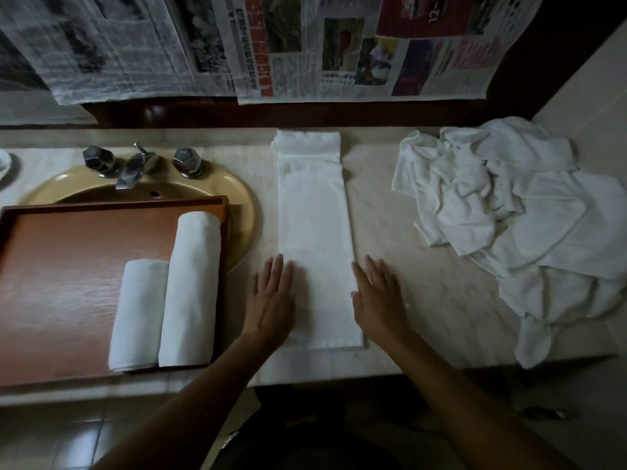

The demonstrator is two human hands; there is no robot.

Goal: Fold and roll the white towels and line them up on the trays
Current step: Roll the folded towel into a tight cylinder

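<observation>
A white towel (315, 232), folded into a long narrow strip, lies flat on the marble counter and runs away from me. My left hand (271, 300) lies flat with straight fingers along the strip's left edge near its front end. My right hand (378, 296) lies flat along the right edge, opposite it. Neither hand grips anything. A brown wooden tray (61, 273) sits at the left, partly over the sink. It holds two rolled white towels side by side, a short one (137, 313) and a longer one (191, 286).
A loose heap of unfolded white towels (515, 225) covers the counter's right side and hangs over its front edge. A beige sink (247, 205) with a metal tap (132, 171) lies behind the tray. Newspaper sheets (305, 45) hang on the back wall.
</observation>
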